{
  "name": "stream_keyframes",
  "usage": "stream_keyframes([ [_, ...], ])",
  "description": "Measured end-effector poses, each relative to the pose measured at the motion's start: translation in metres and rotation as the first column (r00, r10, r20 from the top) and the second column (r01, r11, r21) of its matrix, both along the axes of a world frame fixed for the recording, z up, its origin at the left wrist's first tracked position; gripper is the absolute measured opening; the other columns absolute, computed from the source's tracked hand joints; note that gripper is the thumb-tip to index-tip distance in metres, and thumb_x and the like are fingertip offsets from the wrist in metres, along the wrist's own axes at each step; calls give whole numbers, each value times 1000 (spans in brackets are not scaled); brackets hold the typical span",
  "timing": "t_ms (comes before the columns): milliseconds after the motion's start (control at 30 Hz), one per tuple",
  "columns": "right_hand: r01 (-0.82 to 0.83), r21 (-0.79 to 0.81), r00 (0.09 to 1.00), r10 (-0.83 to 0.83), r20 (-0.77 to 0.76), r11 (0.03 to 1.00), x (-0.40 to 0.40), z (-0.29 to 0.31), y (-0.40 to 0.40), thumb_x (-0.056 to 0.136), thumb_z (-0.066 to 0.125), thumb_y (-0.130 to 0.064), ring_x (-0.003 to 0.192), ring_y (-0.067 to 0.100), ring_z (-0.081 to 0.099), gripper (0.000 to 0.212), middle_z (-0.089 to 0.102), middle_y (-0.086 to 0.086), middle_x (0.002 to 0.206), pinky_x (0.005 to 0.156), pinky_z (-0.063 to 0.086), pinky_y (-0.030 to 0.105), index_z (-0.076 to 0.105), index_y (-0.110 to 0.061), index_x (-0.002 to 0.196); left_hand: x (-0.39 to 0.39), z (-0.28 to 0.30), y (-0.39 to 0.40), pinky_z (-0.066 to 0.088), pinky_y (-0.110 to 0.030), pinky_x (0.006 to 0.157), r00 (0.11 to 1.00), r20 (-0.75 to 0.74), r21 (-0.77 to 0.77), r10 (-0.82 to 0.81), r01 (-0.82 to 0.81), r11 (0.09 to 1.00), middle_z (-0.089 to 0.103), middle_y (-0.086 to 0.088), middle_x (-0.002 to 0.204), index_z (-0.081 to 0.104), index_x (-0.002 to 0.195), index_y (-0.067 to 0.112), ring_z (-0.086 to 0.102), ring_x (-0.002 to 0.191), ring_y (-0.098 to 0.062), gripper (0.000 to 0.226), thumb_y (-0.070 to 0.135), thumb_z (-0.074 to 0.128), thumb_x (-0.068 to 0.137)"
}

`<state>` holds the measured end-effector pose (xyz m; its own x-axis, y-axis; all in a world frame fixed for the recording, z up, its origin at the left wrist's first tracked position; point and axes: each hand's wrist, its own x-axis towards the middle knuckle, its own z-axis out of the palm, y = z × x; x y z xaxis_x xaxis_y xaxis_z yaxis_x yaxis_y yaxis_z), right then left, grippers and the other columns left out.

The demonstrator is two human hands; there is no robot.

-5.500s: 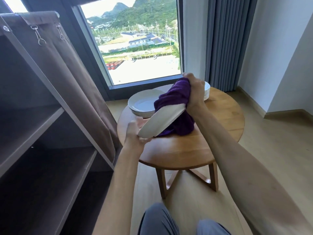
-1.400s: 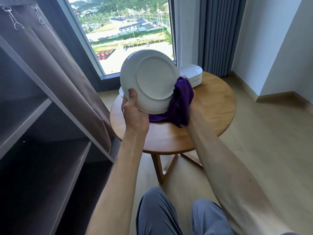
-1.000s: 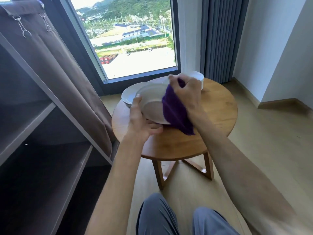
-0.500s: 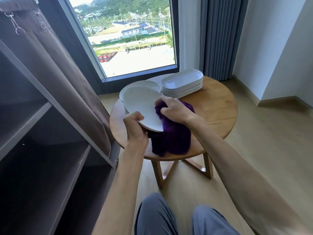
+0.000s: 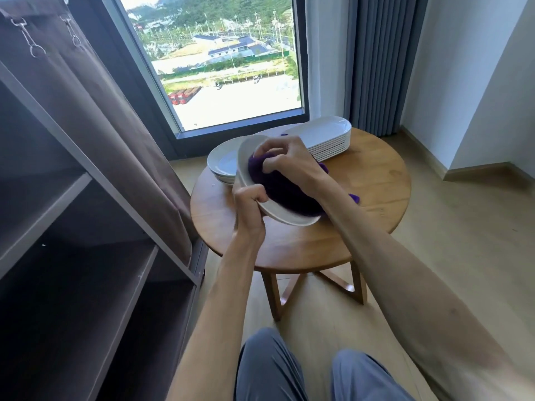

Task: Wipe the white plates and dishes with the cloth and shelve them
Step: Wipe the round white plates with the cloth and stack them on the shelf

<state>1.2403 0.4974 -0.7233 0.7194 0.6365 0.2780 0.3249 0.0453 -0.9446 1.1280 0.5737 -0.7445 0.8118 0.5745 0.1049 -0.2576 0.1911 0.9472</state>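
Left hand (image 5: 249, 202) grips the white plate's (image 5: 285, 217) rim over the tabletop (image 5: 376, 192); right hand (image 5: 285, 160) clutches purple cloth (image 5: 278, 188) w/ curled fingers, pressing it into plate.

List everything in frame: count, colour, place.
Held plate: 1, white, tilted above the table.
Cloth: 1, purple, bunched in the held plate.
Round plates: 1 stack, white, table's far left.
Oblong dishes: 1 stack, white, table's far side.
Table: 1, round, wooden, by the window.
Shelf unit: 1, dark brown, left, fabric cover pulled aside.
Curtain: 1, grey, right of window.
Left hand: grips the plate's rim.
Right hand: presses the cloth into the plate.
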Motion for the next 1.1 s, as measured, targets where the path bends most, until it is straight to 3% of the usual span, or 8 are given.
stream_keyframes([
  [200,398,-340,917,-358,176,852,16,-29,-10,78,62,-3,90,22,69,23,77,3,85,88,55,36,81,-14,86,-9,-7,30,48,-28,67,980,43,25,195,-196,980,64,-6,99,56,128,-7,58,89,-22,82,6,52,47],
  [433,465,-693,883,-336,327,550,16,-15,-5,98,53,-50,128,35,51,41,63,11,125,104,48,47,75,-19,112,-42,7,47,52,-30,70,954,152,-182,260,-231,956,69,-4,93,73,98,12,64,88,-24,48,11,50,56],
  [500,442,-522,897,-338,286,729,2,-1,13,101,45,-55,132,34,48,50,59,13,131,105,44,46,70,-19,124,-52,15,52,54,-40,83,945,203,-243,255,-203,948,70,-12,103,70,109,6,66,98,-32,53,12,49,61],
  [600,141,-62,969,-150,-198,988,-29,20,46,96,50,-50,110,33,65,50,71,11,109,90,52,42,68,-9,117,-72,34,59,51,-50,92,912,296,-304,286,-194,933,67,-19,108,70,112,3,65,103,-40,54,12,46,65],
  [733,96,387,884,100,-457,917,-81,25,95,99,53,-23,86,27,69,26,68,11,93,68,53,34,68,-3,107,-111,72,72,61,-43,76,829,314,-288,464,-382,878,72,-13,105,74,113,10,71,96,-33,52,16,49,68],
  [833,-17,537,792,339,-507,844,-132,30,132,101,49,-30,70,16,63,32,64,2,74,63,50,30,69,-17,80,-149,93,84,60,-39,86,646,223,-22,730,-746,666,59,-2,128,42,143,22,64,110,-19,62,30,52,82],
  [967,-118,544,751,433,-498,830,-202,49,181,101,50,-35,81,20,68,29,70,4,85,69,55,33,70,-15,92,-213,105,106,53,-21,72,372,286,123,883,-928,351,59,7,117,41,133,23,64,95,-2,42,41,50,97],
  [1100,-245,496,661,518,-543,833,-263,67,217,102,51,-41,83,20,69,30,70,2,86,66,55,32,63,-14,97,-288,113,119,56,-30,96,352,274,241,895,-926,290,60,11,132,45,143,24,60,117,0,62,55,59,91],
])
